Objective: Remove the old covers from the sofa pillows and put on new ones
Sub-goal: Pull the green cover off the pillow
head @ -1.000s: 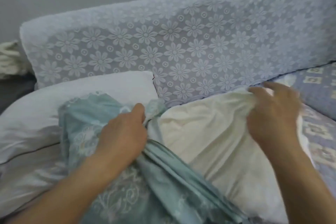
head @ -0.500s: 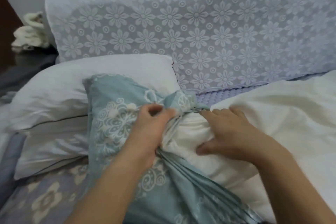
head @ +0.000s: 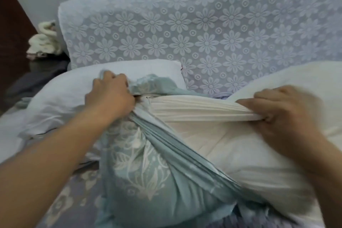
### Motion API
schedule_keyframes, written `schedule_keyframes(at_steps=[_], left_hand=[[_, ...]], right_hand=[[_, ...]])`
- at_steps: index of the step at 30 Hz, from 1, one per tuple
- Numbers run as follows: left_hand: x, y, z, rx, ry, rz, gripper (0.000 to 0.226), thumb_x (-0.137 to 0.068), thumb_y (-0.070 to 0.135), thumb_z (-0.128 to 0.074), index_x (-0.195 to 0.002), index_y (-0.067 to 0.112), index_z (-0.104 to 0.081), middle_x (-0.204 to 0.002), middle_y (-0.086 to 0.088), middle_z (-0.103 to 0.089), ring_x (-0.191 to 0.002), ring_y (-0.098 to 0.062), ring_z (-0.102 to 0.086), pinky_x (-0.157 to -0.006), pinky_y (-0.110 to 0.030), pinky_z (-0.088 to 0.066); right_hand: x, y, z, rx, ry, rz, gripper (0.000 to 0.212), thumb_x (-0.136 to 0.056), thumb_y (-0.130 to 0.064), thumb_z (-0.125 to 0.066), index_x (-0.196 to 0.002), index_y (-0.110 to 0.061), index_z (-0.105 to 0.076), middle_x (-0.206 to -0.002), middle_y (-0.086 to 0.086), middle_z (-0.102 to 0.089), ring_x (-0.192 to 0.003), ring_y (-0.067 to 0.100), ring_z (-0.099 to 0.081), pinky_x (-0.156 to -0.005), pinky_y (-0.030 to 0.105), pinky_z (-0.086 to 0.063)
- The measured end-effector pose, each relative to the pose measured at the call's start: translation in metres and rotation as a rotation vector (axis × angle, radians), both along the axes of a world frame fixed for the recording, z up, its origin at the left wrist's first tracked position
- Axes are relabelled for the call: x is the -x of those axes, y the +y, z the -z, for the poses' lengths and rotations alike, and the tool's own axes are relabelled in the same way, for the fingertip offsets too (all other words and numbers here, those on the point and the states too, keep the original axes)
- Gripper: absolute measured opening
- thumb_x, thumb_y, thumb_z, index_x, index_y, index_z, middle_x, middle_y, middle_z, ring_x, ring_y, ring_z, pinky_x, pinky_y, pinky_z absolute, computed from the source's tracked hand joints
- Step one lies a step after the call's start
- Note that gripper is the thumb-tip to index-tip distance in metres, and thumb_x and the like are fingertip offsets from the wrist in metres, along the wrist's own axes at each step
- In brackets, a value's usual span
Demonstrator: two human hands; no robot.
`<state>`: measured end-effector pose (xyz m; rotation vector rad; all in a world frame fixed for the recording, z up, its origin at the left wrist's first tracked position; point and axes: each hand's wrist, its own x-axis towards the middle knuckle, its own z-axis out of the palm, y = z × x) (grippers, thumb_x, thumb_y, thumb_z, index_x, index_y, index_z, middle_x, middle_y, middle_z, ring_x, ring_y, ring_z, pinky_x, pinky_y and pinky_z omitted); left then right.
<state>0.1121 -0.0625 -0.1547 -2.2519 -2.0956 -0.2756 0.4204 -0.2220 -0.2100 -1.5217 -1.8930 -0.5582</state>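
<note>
A cream pillow (head: 246,152) lies across the sofa seat, its left end inside a teal cover with a white leaf pattern (head: 146,164). My left hand (head: 109,96) grips the bunched opening of the teal cover at the pillow's upper left. My right hand (head: 283,109) pinches a stretched fold of the cream pillow fabric, pulled taut between the two hands. The pillow's right part is bare.
A white pillow (head: 61,98) lies behind my left arm against the sofa back (head: 203,29), which has a lilac lace flower throw. A cream bundle of cloth (head: 44,42) sits at far left on a dark surface. The seat has a patterned lilac cover (head: 61,201).
My left hand rose and pulled the teal cover's opening to the left. My right hand slid right along the pillow and now pinches a taut fold of its fabric.
</note>
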Motion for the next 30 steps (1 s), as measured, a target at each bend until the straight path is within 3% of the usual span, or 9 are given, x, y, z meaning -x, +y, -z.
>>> schedule_keyframes(at_steps=[6,9,11,14,20,23,25,28,30], left_hand=[[0.02,-0.028,0.047,0.087,-0.309,0.003,0.026,-0.087,0.043,-0.041,-0.1,0.028,-0.058,-0.113,-0.013,-0.068,-0.097,-0.038,-0.062,-0.081,-0.042,-0.05],[0.007,-0.047,0.066,0.131,-0.543,0.02,0.034,-0.089,0.05,-0.047,-0.118,0.034,-0.056,-0.124,-0.01,-0.064,-0.11,-0.037,-0.06,-0.094,-0.048,-0.051],[-0.001,-0.055,0.073,0.053,-0.669,0.05,0.061,-0.09,0.044,-0.063,-0.145,0.033,-0.041,-0.154,-0.011,-0.036,-0.139,-0.033,-0.041,-0.115,-0.047,-0.036],[-0.025,-0.093,0.089,-0.239,-0.325,0.27,0.071,-0.091,0.041,-0.064,-0.155,0.033,-0.034,-0.166,-0.01,-0.006,-0.154,-0.036,-0.006,-0.125,-0.052,-0.01],[-0.069,-0.148,0.158,-0.18,0.058,0.853,0.062,-0.086,0.036,-0.063,-0.144,0.018,-0.051,-0.15,-0.008,-0.046,-0.148,-0.034,-0.031,-0.118,-0.062,-0.021],[-0.094,-0.153,0.164,-0.288,0.131,0.989,0.05,-0.087,0.032,-0.062,-0.131,0.01,-0.057,-0.119,-0.009,-0.058,-0.117,-0.034,-0.053,-0.11,-0.053,-0.032],[-0.111,-0.158,0.168,-0.309,0.182,1.095,0.036,-0.081,0.025,-0.061,-0.113,0.009,-0.062,-0.096,-0.009,-0.06,-0.09,-0.032,-0.055,-0.09,-0.046,-0.038],[-0.132,-0.16,0.172,-0.209,0.283,1.185,0.02,-0.064,0.019,-0.069,-0.083,0.015,-0.065,-0.072,-0.005,-0.058,-0.067,-0.026,-0.053,-0.065,-0.038,-0.041],[-0.144,-0.165,0.179,-0.17,0.302,1.197,0.024,-0.055,0.018,-0.073,-0.079,0.014,-0.069,-0.07,-0.005,-0.059,-0.064,-0.024,-0.055,-0.06,-0.035,-0.042]], right_hand=[[-0.013,0.021,0.029,0.219,0.086,0.14,0.035,-0.072,-0.025,-0.053,-0.097,-0.03,-0.076,-0.069,-0.008,-0.051,-0.072,0.032,-0.059,-0.074,0.047,-0.044],[0.0,0.037,0.042,0.208,0.063,0.321,0.036,-0.068,-0.02,-0.054,-0.099,-0.023,-0.071,-0.09,0.006,-0.056,-0.088,0.041,-0.056,-0.086,0.053,-0.045],[0.021,0.045,0.044,0.078,0.16,0.433,0.039,-0.085,-0.025,-0.055,-0.122,-0.017,-0.065,-0.124,0.019,-0.053,-0.117,0.044,-0.047,-0.104,0.051,-0.035],[0.036,0.048,0.05,0.047,0.332,0.462,0.052,-0.093,-0.037,-0.062,-0.139,-0.014,-0.054,-0.147,0.022,-0.038,-0.135,0.042,-0.029,-0.115,0.048,-0.024],[0.018,0.026,0.082,0.051,0.617,0.471,0.05,-0.097,-0.043,-0.055,-0.14,-0.017,-0.052,-0.152,0.013,-0.036,-0.14,0.032,-0.027,-0.116,0.036,-0.019],[-0.03,0.003,0.107,0.101,0.819,0.707,0.071,-0.09,-0.058,-0.049,-0.144,-0.013,-0.045,-0.153,0.016,-0.038,-0.142,0.032,-0.03,-0.117,0.036,-0.016],[-0.063,-0.015,0.12,0.224,1.18,0.784,0.095,-0.08,-0.075,-0.046,-0.151,-0.013,-0.036,-0.155,0.015,-0.038,-0.143,0.033,-0.034,-0.118,0.044,-0.026],[-0.074,-0.038,0.145,0.332,1.716,0.624,0.091,-0.088,-0.076,-0.047,-0.156,-0.018,-0.03,-0.153,-0.001,-0.042,-0.142,0.028,-0.038,-0.115,0.043,-0.032],[-0.072,-0.046,0.158,0.367,1.764,0.553,0.089,-0.087,-0.073,-0.049,-0.156,-0.019,-0.032,-0.151,-0.004,-0.044,-0.14,0.025,-0.04,-0.114,0.04,-0.033]])
